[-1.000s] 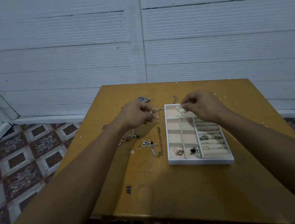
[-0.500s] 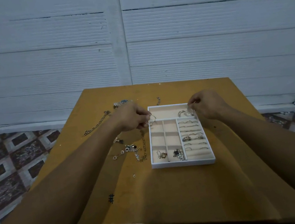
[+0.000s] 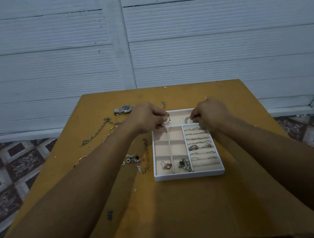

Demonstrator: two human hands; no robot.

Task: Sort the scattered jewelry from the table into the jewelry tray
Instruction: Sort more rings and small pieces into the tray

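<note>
Silver hoops (image 3: 166, 121): left hand (image 3: 147, 118) pinches one, right hand (image 3: 210, 115) apparently the other, over the jewelry tray (image 3: 189, 175), 12 o'clock compartment. Next: lower, release both inside.

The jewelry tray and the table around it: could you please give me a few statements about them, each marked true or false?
1. The wristwatch lies on the table, outside the jewelry tray. True.
2. The left hand holds nothing. False: it pinches a hoop-shaped piece over the tray's far left corner.
3. Rings sit in the slotted column on the tray's right side. True.
4. Every small compartment on the tray's left side holds jewelry. False: only the two nearest ones do.
5. The right hand pinches a silvery piece in the tray's far compartment. True.
6. No jewelry lies on the table outside the tray. False: chains lie left of it.
</note>
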